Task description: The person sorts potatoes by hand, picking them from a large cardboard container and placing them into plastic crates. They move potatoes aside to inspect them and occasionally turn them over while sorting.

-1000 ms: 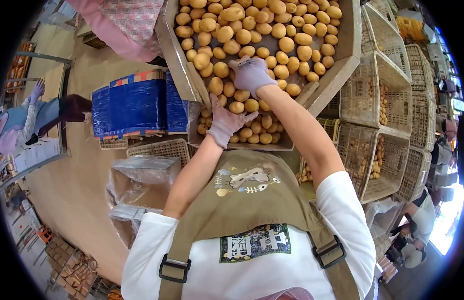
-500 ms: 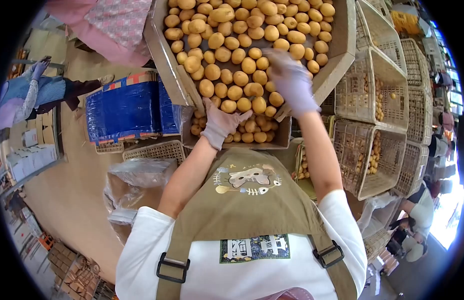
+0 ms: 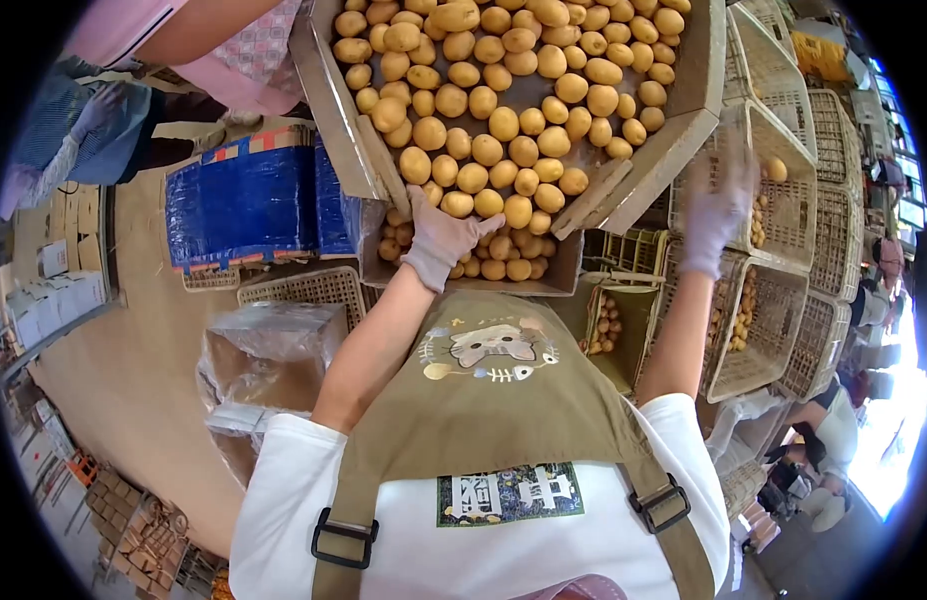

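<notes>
Potatoes point(image 3: 503, 125), round and yellow, fill slanted wooden tray point(image 3: 688, 110).
Gloved left hand point(image 3: 438, 240) spread empty at tray's lower lip; blurred right hand point(image 3: 718, 210), grip unclear, by beige mesh basket point(image 3: 793, 215) rightward.

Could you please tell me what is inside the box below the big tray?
Round yellow produce fills the box. The left hand covers some, and the tray overhangs the far part, so what lies there is hidden.

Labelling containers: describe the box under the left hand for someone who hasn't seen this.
Find the big tray of round yellow fruit at top centre. Under its near lip sits a smaller open box of the same fruit, the gloved left hand at its rim. It is solid-walled, unlike the lattice baskets on its right.
</notes>
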A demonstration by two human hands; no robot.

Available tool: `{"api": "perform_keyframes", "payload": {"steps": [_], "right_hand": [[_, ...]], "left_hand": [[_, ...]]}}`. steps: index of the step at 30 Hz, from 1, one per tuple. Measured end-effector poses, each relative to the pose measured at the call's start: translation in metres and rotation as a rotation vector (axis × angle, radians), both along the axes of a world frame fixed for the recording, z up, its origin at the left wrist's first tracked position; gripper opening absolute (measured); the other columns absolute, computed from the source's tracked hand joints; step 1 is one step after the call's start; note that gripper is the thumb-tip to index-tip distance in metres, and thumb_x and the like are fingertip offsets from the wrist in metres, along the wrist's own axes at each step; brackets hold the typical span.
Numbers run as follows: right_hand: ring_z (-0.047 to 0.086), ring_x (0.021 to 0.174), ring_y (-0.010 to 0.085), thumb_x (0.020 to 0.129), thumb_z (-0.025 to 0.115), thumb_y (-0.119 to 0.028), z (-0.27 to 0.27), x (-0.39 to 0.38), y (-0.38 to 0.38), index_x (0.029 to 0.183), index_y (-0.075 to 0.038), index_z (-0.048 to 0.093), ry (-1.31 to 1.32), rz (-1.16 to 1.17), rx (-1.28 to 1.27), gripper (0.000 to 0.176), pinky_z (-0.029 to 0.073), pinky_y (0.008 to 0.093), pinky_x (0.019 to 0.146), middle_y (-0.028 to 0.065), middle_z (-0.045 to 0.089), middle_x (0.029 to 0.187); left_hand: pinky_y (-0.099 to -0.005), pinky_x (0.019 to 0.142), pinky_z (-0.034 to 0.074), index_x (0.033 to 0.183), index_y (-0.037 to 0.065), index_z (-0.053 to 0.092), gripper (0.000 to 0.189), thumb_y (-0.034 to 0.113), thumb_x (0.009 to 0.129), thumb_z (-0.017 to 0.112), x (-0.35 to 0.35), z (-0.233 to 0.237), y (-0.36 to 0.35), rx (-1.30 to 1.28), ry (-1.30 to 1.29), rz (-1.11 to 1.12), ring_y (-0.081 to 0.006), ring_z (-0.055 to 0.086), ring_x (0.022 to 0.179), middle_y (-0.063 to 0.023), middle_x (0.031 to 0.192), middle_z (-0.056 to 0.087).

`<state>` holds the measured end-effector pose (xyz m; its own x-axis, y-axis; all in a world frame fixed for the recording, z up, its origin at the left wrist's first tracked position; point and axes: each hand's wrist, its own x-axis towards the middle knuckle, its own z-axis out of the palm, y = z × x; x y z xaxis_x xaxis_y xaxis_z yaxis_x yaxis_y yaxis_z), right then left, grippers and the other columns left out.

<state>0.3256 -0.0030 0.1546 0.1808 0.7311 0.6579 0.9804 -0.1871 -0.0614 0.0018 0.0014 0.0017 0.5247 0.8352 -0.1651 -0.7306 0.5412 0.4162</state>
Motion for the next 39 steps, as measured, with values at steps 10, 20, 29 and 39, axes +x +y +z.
{"api": "perform_keyframes", "payload": {"steps": [10,20,29,39], "right_hand": [[0.07,0.091,0.0317,0.087,0.067,-0.021,-0.089,-0.15,0.008,0.122,-0.014,0.056,0.103,0.187,-0.996,0.038,0.055,0.0438,0.076,0.017,0.061,0.113],[0.069,0.094,0.0301,0.08,0.075,-0.024,-0.096,-0.14,0.011,0.112,-0.01,0.06,0.042,0.229,-0.924,0.038,0.055,0.0445,0.076,0.0145,0.063,0.109],[0.065,0.093,0.0298,0.079,0.072,-0.005,0.001,-0.01,-0.021,0.11,-0.006,0.068,0.221,-0.062,0.001,0.031,0.054,0.041,0.081,0.0124,0.067,0.109],[0.068,0.098,0.036,0.096,0.054,-0.025,-0.083,-0.251,0.037,0.125,-0.009,0.053,0.434,0.547,-0.966,0.033,0.053,0.0473,0.083,0.0175,0.07,0.105]], "left_hand": [[-0.0699,0.109,0.035,0.155,0.019,0.031,0.078,0.069,0.095,0.037,-0.001,-0.007,-0.002,-0.33,-0.125,-0.008,-0.0372,0.033,0.146,-0.0089,0.16,0.033],[-0.0668,0.112,0.033,0.152,0.015,0.036,0.075,0.065,0.095,0.041,-0.001,0.004,0.0,-0.433,-0.24,-0.018,-0.0362,0.034,0.146,-0.0091,0.159,0.036],[-0.0452,0.113,0.04,0.142,0.008,0.04,0.079,0.037,0.082,0.081,0.0,0.004,-0.008,-0.096,-0.068,0.01,-0.0251,0.046,0.136,-0.0067,0.148,0.05],[-0.0431,0.11,0.041,0.151,0.02,0.036,0.077,0.072,0.094,0.037,-0.011,-0.051,-0.018,0.356,0.447,0.024,-0.028,0.046,0.137,-0.0031,0.15,0.045]]}}
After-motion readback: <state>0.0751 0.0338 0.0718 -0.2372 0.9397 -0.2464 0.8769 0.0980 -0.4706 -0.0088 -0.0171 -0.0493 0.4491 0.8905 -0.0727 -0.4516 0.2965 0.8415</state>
